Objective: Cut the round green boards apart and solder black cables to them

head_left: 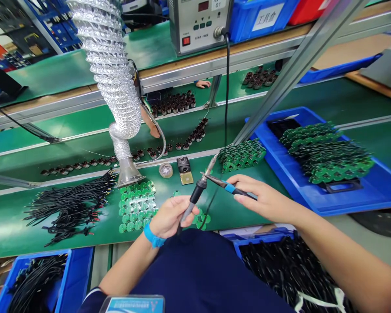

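A green tabletop (6, 221) runs beneath and beyond both hands. Well to the left of the left hand (174, 215) lies a heap of black cables (74, 195); between the two sits a sheet of round green circuit boards (137, 208). Beyond the left hand are a round metal tin (166, 170) and, just right of it, a black holder (183, 165). Loose green boards (201, 220) lie between the hands. Beyond the right hand (259, 195) rests a stack of green panels (241, 154); farther right, a blue tray (361, 198).
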The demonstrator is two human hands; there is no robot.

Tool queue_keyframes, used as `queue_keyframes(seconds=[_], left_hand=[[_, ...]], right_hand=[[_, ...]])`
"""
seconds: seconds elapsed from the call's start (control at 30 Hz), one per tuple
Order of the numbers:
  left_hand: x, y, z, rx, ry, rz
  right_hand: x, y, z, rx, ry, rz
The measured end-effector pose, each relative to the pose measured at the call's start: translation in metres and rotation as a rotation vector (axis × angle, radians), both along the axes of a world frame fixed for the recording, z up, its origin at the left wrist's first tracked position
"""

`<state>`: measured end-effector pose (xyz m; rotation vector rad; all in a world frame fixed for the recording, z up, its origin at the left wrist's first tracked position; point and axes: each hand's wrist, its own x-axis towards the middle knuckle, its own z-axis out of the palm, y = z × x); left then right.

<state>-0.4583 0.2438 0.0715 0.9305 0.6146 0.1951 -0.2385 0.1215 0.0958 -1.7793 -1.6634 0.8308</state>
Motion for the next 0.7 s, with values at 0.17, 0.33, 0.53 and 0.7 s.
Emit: queue_keyframes(seconds=[0.17, 0.33, 0.53, 0.7], left_hand=[[0.010, -0.010, -0.012, 0.926, 0.257, 0.472], [0.010, 0.003, -0.006, 0.359, 0.088, 0.295], [0.000, 0.015, 0.008, -0.117, -0.120, 0.021], [0.000, 0.015, 0.011, -0.325, -0.138, -0.080]], right_hand=[[-0.032, -0.003, 0.013, -0.203, -0.001, -0.206], [-0.033, -0.010, 0.009, -0.161, 0.097, -0.194], [-0.008, -0.012, -0.002, -0.102, 0.047, -0.141], [-0.002, -0.010, 0.006, -0.054, 0.054, -0.083]])
